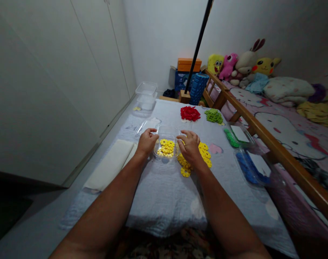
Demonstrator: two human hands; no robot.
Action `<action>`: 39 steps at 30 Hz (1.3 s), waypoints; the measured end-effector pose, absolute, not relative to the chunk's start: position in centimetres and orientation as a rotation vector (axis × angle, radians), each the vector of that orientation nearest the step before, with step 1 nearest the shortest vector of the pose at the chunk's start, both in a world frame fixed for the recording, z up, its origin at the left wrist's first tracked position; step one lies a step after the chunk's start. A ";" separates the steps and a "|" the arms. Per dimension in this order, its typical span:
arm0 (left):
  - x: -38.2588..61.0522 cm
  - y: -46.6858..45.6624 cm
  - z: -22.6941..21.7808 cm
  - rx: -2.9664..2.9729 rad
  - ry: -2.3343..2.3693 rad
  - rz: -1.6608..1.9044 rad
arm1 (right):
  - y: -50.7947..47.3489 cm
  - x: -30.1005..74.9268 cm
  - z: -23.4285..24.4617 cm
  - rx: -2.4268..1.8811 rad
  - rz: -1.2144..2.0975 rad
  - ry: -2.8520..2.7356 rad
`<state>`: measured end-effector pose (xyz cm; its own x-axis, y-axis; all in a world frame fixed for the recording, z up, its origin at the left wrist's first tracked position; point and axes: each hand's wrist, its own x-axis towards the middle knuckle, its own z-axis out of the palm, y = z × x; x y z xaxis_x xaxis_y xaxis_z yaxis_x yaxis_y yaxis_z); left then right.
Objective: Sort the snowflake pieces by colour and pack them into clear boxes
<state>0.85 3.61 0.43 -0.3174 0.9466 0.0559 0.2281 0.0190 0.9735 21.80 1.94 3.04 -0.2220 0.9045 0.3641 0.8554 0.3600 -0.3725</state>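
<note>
A clear plastic container point(165, 158) with several yellow flower-shaped discs point(167, 145) inside stands on the cloth-covered table in front of me. My left hand point(147, 142) grips its left rim, thumb and fingers closed on the edge. On the opposite side, my right hand point(190, 144) has its bent fingers at the right rim, holding it. A loose pile of yellow discs point(205, 154) lies beside and partly behind my right hand and wrist. Just beyond my left hand lies a clear lid point(145, 126).
A red disc pile point(190, 113) and a green one point(214, 116) lie at the back. Stacked clear containers point(146, 94) stand back left, a folded beige cloth point(110, 165) at left. Closed boxes of green point(238, 135) and blue discs point(251, 167) sit near the wooden bed rail point(274, 144).
</note>
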 end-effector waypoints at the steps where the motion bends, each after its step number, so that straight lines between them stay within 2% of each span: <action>1: 0.8 3.6 0.4 1.221 1.620 1.348 | 2.0 22.1 3.1 -1.531 0.126 -2.085; 21: 1.0 3.5 0.6 1.188 1.592 1.371 | 1.2 25.4 3.6 -1.661 0.449 -2.575; 30: 0.9 3.7 0.5 1.191 1.592 1.366 | 2.2 25.1 2.4 -1.563 0.336 -2.319; 39: 0.7 3.8 0.0 1.193 1.581 1.351 | 2.7 25.7 3.1 -1.363 0.586 -1.843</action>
